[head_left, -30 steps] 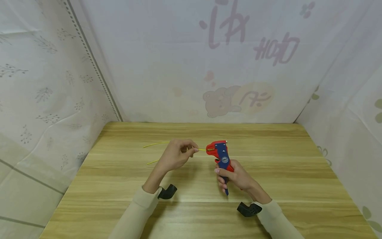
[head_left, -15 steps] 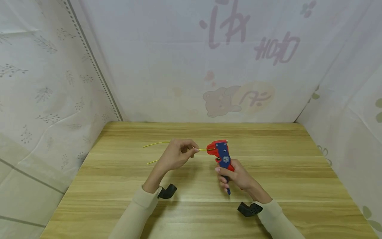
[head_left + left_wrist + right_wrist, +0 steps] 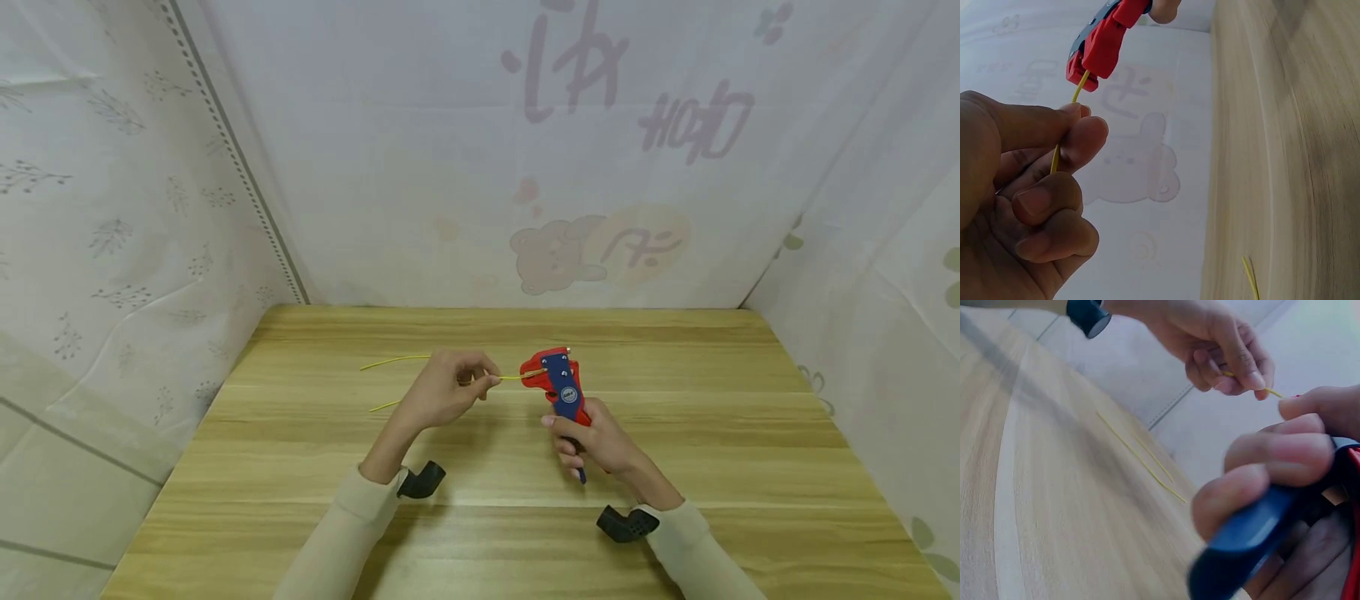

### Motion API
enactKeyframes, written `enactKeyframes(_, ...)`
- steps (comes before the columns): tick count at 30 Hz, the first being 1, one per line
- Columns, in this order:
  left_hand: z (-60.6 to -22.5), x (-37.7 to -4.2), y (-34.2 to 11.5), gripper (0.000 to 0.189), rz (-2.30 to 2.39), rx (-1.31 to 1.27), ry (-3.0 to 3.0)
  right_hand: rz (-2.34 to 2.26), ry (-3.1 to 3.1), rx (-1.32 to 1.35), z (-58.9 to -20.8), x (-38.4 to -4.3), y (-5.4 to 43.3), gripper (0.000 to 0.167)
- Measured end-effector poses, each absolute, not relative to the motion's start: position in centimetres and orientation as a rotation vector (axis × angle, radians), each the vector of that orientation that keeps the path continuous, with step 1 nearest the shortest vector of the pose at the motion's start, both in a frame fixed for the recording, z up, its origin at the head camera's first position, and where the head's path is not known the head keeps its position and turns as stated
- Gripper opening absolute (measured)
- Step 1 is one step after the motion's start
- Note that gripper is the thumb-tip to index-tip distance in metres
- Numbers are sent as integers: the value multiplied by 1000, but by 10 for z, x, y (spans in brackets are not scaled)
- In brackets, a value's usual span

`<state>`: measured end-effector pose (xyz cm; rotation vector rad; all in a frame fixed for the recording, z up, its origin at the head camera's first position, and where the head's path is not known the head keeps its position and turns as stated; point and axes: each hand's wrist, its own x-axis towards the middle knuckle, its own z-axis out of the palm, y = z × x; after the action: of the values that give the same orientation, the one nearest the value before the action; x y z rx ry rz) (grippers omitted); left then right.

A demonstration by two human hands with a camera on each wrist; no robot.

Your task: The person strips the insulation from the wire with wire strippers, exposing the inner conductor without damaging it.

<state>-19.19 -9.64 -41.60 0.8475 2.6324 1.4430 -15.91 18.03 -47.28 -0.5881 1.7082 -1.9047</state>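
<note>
Two sleeved forearms [image 3: 330, 542] slant inward over the surface [image 3: 495, 550]. The right hand [image 3: 602, 439] grips one red-and-blue tool [image 3: 561, 379], its handle tilted; the left hand [image 3: 444, 387], bent at the wrist, pinches one yellow wire [image 3: 511, 377] meeting the tool's head. Two loose wires [image 3: 395, 361] lie toward the surface's left edge.

The right hand [image 3: 1282, 453] grips a tool [image 3: 1241, 534] by its blue handle, a red part showing at the right edge. Beyond, the left hand [image 3: 1225, 347] pinches a yellow wire [image 3: 1273, 393]. Two more wires [image 3: 1160, 482] lie near each other on the wooden table [image 3: 1054, 506].
</note>
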Motion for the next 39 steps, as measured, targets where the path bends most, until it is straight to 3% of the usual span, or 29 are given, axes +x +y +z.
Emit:
enactKeyframes(14,-415,-192,-99,6,1425,837,2634,-1915,1675,-712,-474,-164,187,34)
enactKeyframes(21,-413,-192,-100,7,1408,821,2641,-1914,1657,-709,-473,-164,189,22)
enactKeyframes(39,-413,-193,-104,6,1417,808,2629,-1899,1723,-681,-473,-164,193,37)
